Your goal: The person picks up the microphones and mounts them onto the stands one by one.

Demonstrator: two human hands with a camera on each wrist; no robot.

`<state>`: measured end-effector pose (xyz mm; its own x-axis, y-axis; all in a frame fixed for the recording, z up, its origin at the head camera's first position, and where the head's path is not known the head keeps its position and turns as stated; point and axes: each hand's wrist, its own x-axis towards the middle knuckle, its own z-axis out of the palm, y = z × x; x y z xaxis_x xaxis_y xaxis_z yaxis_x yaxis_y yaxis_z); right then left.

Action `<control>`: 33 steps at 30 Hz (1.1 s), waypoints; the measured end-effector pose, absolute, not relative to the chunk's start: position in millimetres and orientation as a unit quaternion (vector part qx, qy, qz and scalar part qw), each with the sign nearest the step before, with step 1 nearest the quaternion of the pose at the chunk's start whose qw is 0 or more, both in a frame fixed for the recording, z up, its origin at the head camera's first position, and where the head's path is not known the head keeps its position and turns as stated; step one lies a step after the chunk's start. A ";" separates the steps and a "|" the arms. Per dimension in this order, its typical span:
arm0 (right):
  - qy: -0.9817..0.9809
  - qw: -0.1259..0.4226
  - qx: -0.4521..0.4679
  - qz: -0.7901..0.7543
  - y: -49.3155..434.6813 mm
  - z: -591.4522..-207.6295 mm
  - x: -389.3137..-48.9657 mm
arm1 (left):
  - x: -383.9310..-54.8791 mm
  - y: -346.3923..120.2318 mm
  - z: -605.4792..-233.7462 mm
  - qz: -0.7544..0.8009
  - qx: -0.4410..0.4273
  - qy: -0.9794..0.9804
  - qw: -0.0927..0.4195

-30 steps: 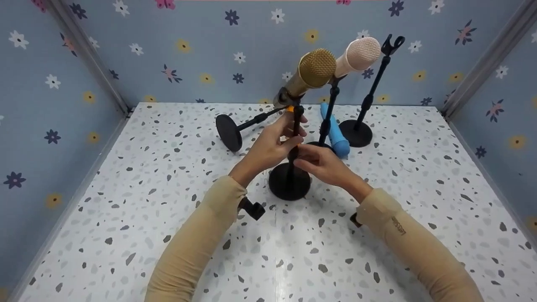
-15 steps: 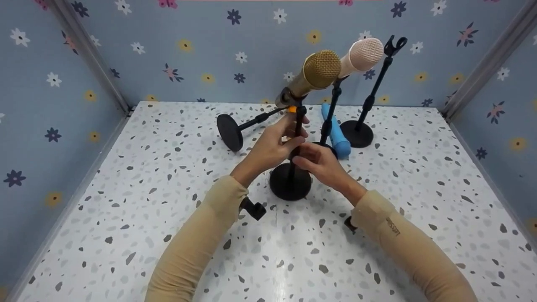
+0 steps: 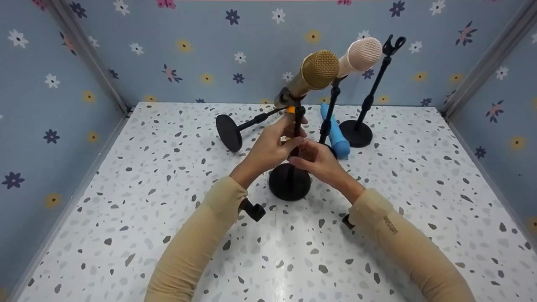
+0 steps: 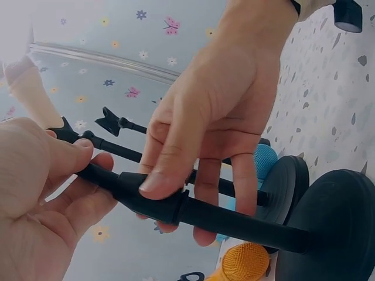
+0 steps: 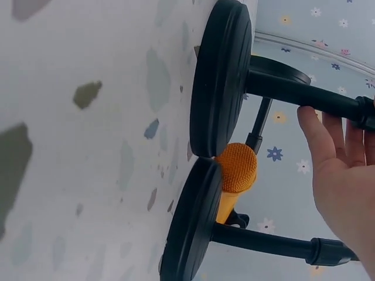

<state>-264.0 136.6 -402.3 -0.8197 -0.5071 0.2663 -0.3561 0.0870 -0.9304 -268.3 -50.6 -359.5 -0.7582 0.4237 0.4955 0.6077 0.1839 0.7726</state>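
A black microphone stand (image 3: pixel 290 183) stands upright in front, with a gold microphone (image 3: pixel 321 70) tilted in its clip. My left hand (image 3: pixel 268 147) holds the upper pole between thumb and fingers, as the left wrist view also shows. Just below it, my right hand (image 3: pixel 321 164) pinches the thick collar (image 4: pixel 155 199) of the pole. Fingers (image 5: pixel 319 137) of the right hand touch the pole beneath the collar in the right wrist view. Behind my hands is an orange microphone (image 5: pixel 237 167), mostly hidden in the head view.
Right behind, a second stand (image 3: pixel 327 126) carries a pale pink microphone (image 3: pixel 361 54). A blue microphone (image 3: pixel 337 134) lies beside it. Farther right stands another stand (image 3: pixel 356 132) with a bare clip. At left a stand (image 3: pixel 229 133) lies tipped on its side. Patterned walls enclose the speckled table.
My right hand has shifted slightly left at the collar, and its forearm has turned a little. The left hand and the stand stay nearly in place.
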 end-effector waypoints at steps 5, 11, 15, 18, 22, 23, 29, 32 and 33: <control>0.737 0.079 -0.316 -0.593 138.3 -401.0 -264.3 | -268.0 -50.4 -362.3 -0.546 -0.331 -0.761 0.114; 0.736 0.053 -0.285 -0.612 135.3 -404.2 -264.9 | -268.1 -48.1 -363.5 -0.548 -0.331 -0.760 0.117; 0.723 0.052 -0.285 -0.628 133.5 -405.6 -266.0 | -268.3 -47.4 -363.4 -0.547 -0.329 -0.761 0.114; 0.728 0.059 -0.299 -0.614 134.9 -404.4 -265.6 | -268.0 -47.7 -362.5 -0.549 -0.329 -0.760 0.112; 0.739 0.075 -0.302 -0.598 138.5 -402.6 -263.6 | -267.5 -48.5 -361.4 -0.551 -0.329 -0.760 0.104; 0.741 0.078 -0.298 -0.597 139.1 -402.5 -263.1 | -267.5 -48.6 -361.3 -0.550 -0.329 -0.761 0.103; 0.748 0.062 -0.278 -0.599 136.8 -403.0 -263.1 | -267.3 -48.5 -360.6 -0.541 -0.337 -0.764 0.105; 0.747 0.050 -0.271 -0.605 133.7 -403.0 -263.7 | -267.8 -49.0 -360.5 -0.544 -0.335 -0.762 0.106; 0.747 0.049 -0.269 -0.606 133.1 -402.8 -263.8 | -267.6 -49.2 -360.2 -0.544 -0.334 -0.763 0.105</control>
